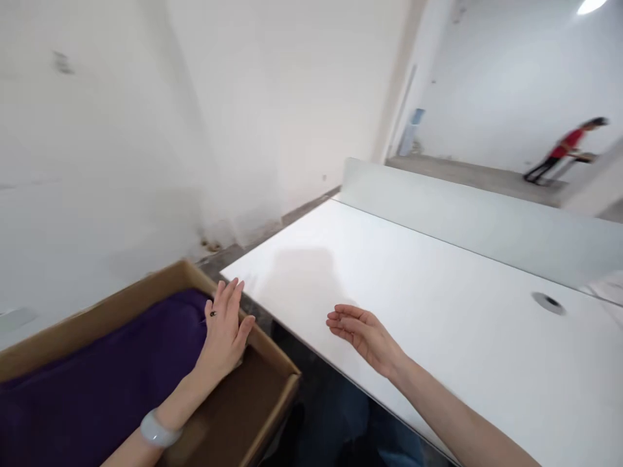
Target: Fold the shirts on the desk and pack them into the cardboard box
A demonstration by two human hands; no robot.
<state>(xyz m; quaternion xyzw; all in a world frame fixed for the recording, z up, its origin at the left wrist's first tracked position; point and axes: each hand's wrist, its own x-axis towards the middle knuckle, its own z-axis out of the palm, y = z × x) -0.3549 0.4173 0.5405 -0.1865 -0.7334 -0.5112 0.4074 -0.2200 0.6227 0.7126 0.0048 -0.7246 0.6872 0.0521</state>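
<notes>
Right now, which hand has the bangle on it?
The left hand: a pale bangle circles its wrist, and it is over the cardboard box holding purple cloth. The right hand has a bare wrist and is over the white desk.

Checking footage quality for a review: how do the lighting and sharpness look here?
Head view: soft shadow on the white rectangular desk, bright ceiling light glaring at top right, wide-lens bending of the walls, left hand and right hand fairly sharp.

Matt purple cloth (107, 370) in a rough brown cardboard box (111, 318) lies below the left fingers (226, 301). A smooth white tabletop (487, 363) lies below the right fingers (343, 318).
</notes>
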